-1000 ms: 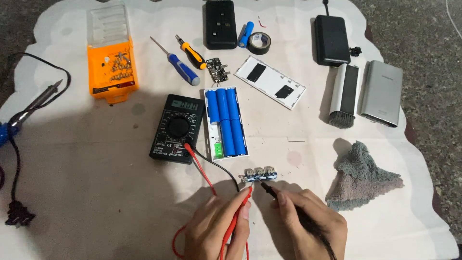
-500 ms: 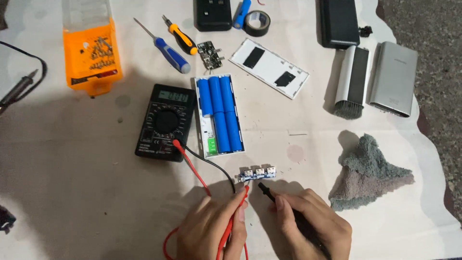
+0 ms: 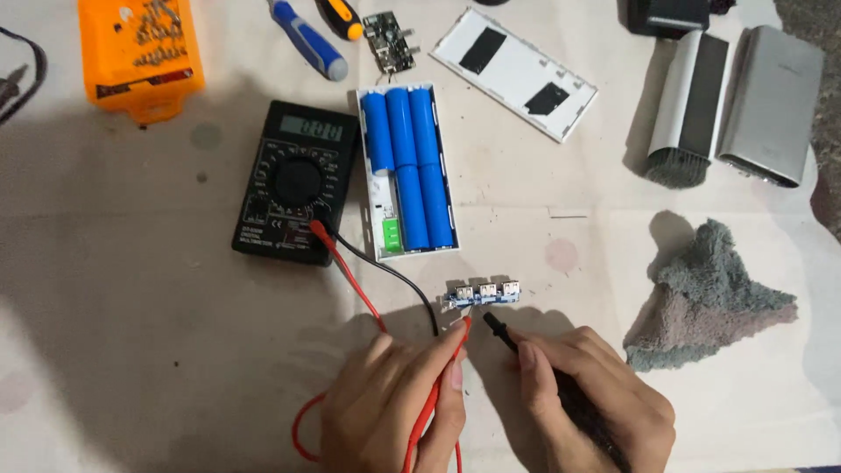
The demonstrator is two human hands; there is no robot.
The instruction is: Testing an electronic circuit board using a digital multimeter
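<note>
Left hand (image 3: 394, 403) pinches the red probe (image 3: 438, 385), right hand (image 3: 596, 403) grips the black probe (image 3: 499, 331) (both closed tight). Testing the small circuit board (image 3: 484, 293); next, both tips need steady contact on its pads

Your counter (image 3: 131, 350) wears a pale, stained cloth. On it lie a black multimeter (image 3: 296, 182), a white tray of blue cells (image 3: 406, 171), a small blue circuit board (image 3: 483, 293) (near the front), a grey rag (image 3: 711, 293), an orange parts box (image 3: 140, 51), two screwdrivers (image 3: 307, 39), a white cover panel (image 3: 517, 72) and two silver casings (image 3: 736, 101).
</note>
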